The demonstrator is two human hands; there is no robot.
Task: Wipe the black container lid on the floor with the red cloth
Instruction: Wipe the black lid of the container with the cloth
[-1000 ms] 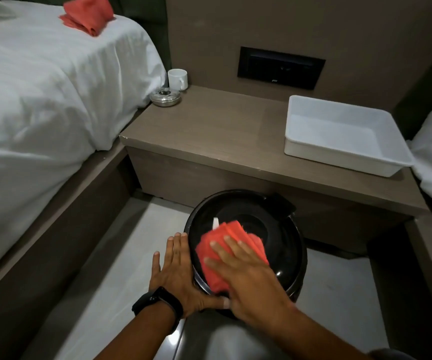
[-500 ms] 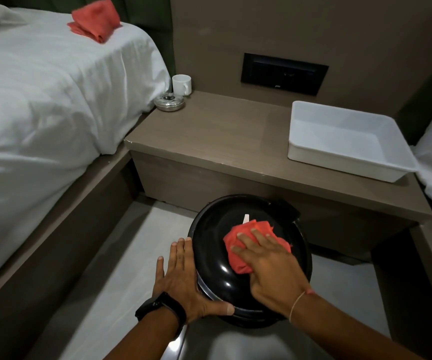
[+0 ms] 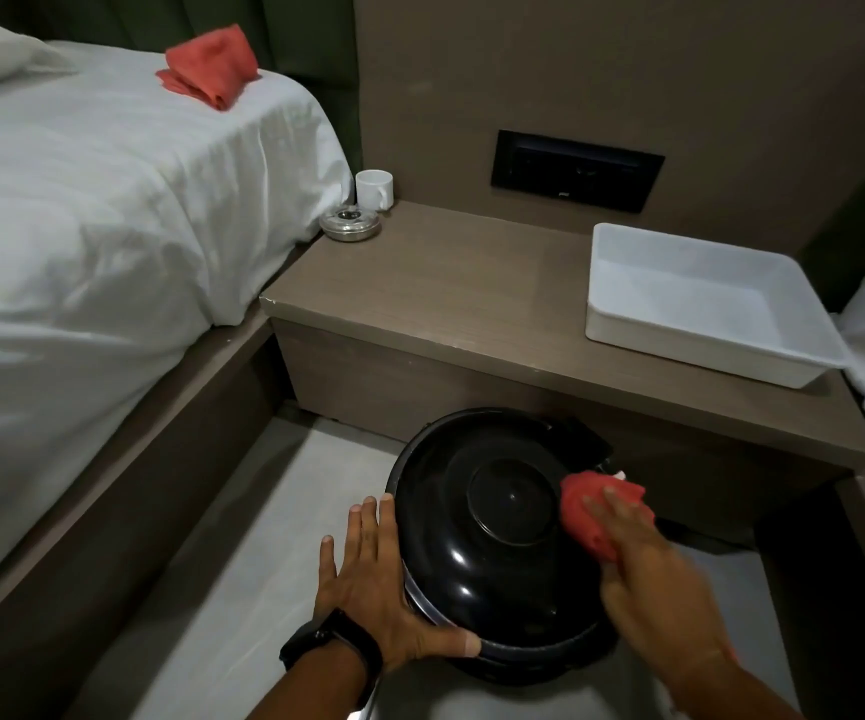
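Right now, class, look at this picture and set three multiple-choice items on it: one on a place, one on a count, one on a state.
1. Where does the white tray stand?
A. on the bed
B. on the bedside cabinet
C. on the floor

2. How many red cloths are in view?
A. one
B. two
C. three

3. How is the left hand placed?
A. flat against the side of the black container lid
B. closed round a cup
C. lifted in the air

Answers:
1. B, since the tray rests on the bedside cabinet at its right end.
2. B, one red cloth under the right hand and a second red cloth on the bed.
3. A, its fingers are spread open beside the black container lid.
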